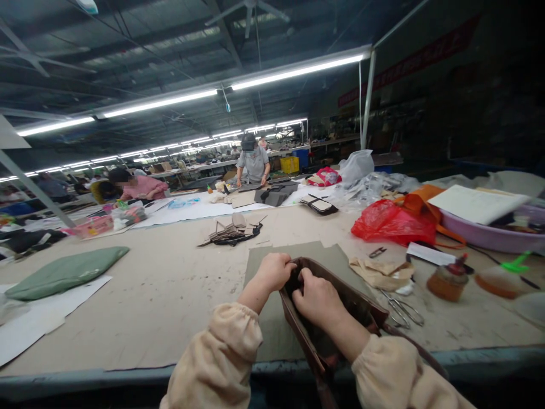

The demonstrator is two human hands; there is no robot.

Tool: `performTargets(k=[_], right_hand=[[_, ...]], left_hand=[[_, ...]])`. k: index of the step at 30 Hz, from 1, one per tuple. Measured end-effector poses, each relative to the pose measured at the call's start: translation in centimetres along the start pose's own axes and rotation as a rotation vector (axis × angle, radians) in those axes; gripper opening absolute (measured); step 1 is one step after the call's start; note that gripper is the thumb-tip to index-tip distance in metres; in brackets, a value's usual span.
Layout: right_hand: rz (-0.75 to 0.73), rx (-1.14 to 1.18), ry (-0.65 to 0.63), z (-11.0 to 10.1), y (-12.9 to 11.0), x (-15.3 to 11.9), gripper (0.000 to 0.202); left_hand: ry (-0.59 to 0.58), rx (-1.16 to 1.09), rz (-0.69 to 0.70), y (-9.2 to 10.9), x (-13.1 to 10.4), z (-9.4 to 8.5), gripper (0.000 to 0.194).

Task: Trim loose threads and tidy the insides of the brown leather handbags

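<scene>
Brown bag [355, 292]: head view, lower centre of the frame, right of the midline; mouth open toward the camera, body slanting from centre down to the bottom edge, dark inside.
Left hand [276, 271]: centre of frame, fingers closed on the bag's far upper-left corner.
Right hand [317, 298]: just right of centre, reaching into the bag's mouth, fingers bent near the same corner; cannot tell whether they grip anything, fingertips partly hidden.
Sleeves: beige, gathered at both wrists, bottom of frame.
Grey-green sheet [264, 318]: flat on the tabletop [170, 307], behind and partly under the bag.
Metal scissors [400, 311]: lower right, near the bag's right side.
Tan scrap [377, 274]: right of centre, above the scissors; small dark snips [377, 252] just above it.
Bottles: red-capped bottle [447, 284] and green-nozzled bottle [498, 282], right of frame, amber contents.
Red plastic bag [387, 221]: right of frame, left of the purple basin [481, 233].
Strip pile [232, 231]: brown and black, centre, beyond the hands.
Green padded piece [68, 274]: left of frame, partly over white paper.
Co-worker in grey [255, 165]: upper centre, bent over dark pieces.
</scene>
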State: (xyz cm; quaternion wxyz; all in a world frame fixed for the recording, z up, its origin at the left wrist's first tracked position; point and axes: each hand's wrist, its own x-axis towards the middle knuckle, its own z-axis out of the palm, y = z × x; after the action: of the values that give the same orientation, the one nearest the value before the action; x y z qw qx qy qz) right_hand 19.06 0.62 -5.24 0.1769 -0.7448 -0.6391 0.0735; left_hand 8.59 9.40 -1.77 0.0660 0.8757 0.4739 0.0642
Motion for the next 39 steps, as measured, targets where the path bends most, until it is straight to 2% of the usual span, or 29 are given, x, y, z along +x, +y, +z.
performTargets(k=[11, 18, 26, 35, 39], right_hand=[[-0.015, -0.03, 0.052, 1.8, 0.7, 2.3, 0.024], [-0.038, -0.027, 0.055, 1.8, 0.6, 2.2, 0.02], [0.058, -0.066, 0.011, 1.9, 0.5, 0.8, 0.028], [0.068, -0.089, 0.032, 2.1, 1.3, 2.4, 0.018], [0.072, -0.087, 0.037, 2.3, 1.4, 2.8, 0.019]], left_hand=[[0.015, 0.013, 0.039, -0.4, 0.2, 0.5, 0.031], [0.027, 0.012, 0.059, -0.7, 0.3, 0.9, 0.033], [0.02, 0.051, 0.074, -0.9, 0.5, 1.0, 0.031], [0.001, 0.052, 0.085, -0.7, 0.8, 0.8, 0.028], [0.003, 0.048, 0.088, -0.6, 0.9, 0.8, 0.028]])
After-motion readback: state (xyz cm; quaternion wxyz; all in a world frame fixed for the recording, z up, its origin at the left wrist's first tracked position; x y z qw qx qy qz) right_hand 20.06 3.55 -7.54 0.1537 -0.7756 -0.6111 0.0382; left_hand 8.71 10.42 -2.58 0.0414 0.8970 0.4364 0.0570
